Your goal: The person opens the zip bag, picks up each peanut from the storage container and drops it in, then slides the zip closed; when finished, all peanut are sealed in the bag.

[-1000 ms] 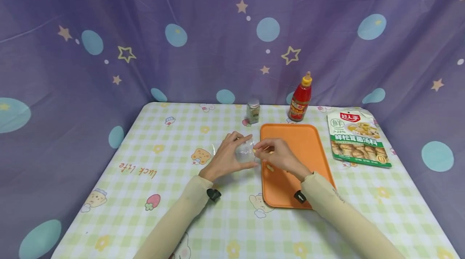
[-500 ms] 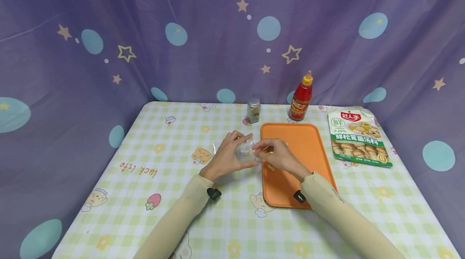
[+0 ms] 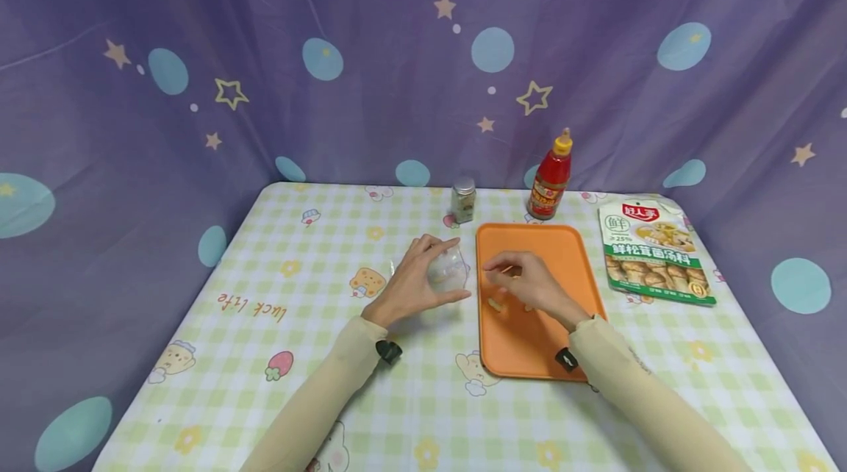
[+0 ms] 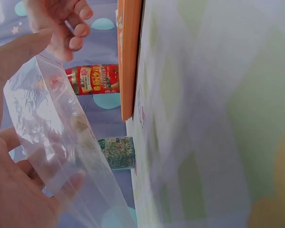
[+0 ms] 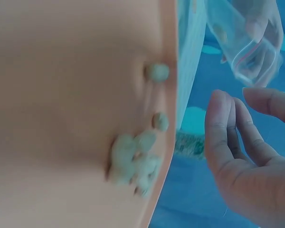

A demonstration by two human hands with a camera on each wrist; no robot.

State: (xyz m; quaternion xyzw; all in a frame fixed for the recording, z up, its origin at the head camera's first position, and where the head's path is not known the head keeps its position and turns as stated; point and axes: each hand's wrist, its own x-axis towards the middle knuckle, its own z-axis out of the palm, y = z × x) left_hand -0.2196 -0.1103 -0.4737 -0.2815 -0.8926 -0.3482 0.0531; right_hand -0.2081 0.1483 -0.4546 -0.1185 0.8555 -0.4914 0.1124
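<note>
My left hand (image 3: pixel 413 282) holds a clear plastic zip bag (image 3: pixel 448 272), its thumb and fingers spread around the bag's mouth. In the left wrist view the transparent bag (image 4: pixel 50 123) has a few pale pieces low inside, blurred by the film. Just right of the bag, over the orange tray (image 3: pixel 529 347), is my right hand (image 3: pixel 529 284). The right wrist view shows that hand (image 5: pixel 251 142) with bent fingers, a gap to the thumb and nothing between them. Several small pale nut-like pieces (image 5: pixel 126 156) lie on the tray, some beneath the right hand.
Behind the tray stand a red sauce bottle (image 3: pixel 551 176) with a yellow cap and a small seasoning jar (image 3: pixel 463 201). A white and green food pouch (image 3: pixel 655 251) lies right of the tray. The table (image 3: pixel 317 384) has a checked cloth; a purple curtain (image 3: pixel 370 119) hangs behind.
My right hand has drawn back from the bag's mouth to the right, over the tray; the small piece at its fingertips is gone from them. The left hand has stayed in place with the bag.
</note>
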